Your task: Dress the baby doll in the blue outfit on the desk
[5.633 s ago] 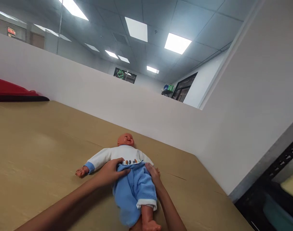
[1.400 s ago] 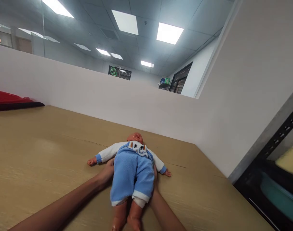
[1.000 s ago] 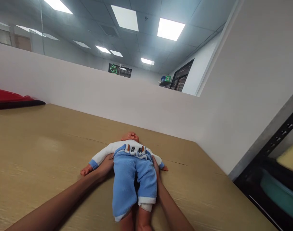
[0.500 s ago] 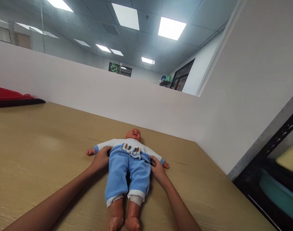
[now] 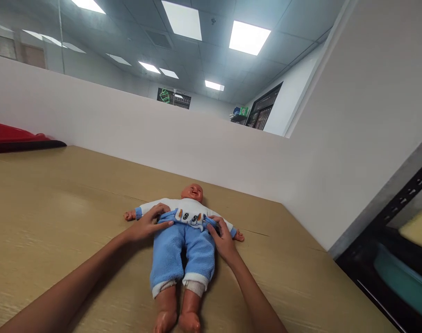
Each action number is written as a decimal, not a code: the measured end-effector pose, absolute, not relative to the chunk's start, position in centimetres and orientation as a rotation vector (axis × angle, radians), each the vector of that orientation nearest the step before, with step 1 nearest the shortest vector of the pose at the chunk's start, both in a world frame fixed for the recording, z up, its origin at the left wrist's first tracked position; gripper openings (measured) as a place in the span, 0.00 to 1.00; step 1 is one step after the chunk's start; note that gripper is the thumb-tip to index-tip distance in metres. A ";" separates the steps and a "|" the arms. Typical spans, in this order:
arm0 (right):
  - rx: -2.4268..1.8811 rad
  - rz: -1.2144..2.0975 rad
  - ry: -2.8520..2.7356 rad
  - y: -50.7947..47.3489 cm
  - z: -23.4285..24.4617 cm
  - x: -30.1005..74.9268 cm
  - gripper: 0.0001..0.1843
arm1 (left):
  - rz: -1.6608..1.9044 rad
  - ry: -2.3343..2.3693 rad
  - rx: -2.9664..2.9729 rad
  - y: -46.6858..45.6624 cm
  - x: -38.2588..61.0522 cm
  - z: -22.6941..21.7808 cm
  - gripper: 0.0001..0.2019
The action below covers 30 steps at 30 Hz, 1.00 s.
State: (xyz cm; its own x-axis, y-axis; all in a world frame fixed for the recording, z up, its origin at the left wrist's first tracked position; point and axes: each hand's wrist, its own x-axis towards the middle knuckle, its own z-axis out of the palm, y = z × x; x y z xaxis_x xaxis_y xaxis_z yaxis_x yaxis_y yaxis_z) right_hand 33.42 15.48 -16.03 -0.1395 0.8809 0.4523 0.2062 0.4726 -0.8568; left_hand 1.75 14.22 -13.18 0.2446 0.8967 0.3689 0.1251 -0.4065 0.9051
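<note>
A baby doll (image 5: 193,192) lies on its back on the wooden table, head away from me and arms spread. It wears a white top (image 5: 188,205) with blue cuffs and light blue trousers (image 5: 169,254) with white hems. An elephant face (image 5: 192,216) decorates the waist. At the waist's left side, my left hand (image 5: 150,223) has its thumb and fingers closed around the bunched blue cloth. My right hand (image 5: 223,236) grips the blue cloth on the opposite side. Some fingertips are hidden in the folds, and which garment each fold belongs to is unclear.
A low white wall (image 5: 155,134) with glass above runs along the table's (image 5: 75,217) far edge. A red object (image 5: 13,134) with a black edge sits at the far left. On the right stands a black rack (image 5: 381,231) holding a teal container (image 5: 401,277) and something yellow.
Both hands have shifted from the doll's sides up over the front of its waist. The blue cloth there is now bunched under the fingers. The doll stays in place.
</note>
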 end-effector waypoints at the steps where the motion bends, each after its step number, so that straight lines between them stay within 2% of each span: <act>1: -0.967 0.766 -1.620 15.5 -16.1 33.3 0.23 | 1.234 0.950 1.730 14.1 1.9 -13.3 0.20; 8: -1.088 0.725 -1.491 17.3 -17.0 33.0 0.26 | 1.265 1.009 1.645 14.3 4.1 -14.9 0.20; 15: -1.131 0.710 -1.425 18.4 -17.3 33.5 0.29 | 1.175 0.962 1.632 13.8 4.6 -13.7 0.22; 24: -1.327 0.249 -1.418 15.9 -15.4 34.5 0.16 | 1.340 1.054 1.670 14.6 4.9 -14.6 0.23; 30: -1.099 0.204 -1.823 16.9 -9.9 29.0 0.09 | 1.546 1.173 1.692 14.0 6.5 -15.3 0.16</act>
State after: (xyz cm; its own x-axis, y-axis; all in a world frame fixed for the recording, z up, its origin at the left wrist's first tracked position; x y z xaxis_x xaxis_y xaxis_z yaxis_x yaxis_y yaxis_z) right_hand 28.99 16.86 -9.91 -0.1317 0.7542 0.6433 0.5935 0.5798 -0.5582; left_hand 6.47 13.95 -15.35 -0.0475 0.8745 0.4828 0.2294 -0.4608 0.8573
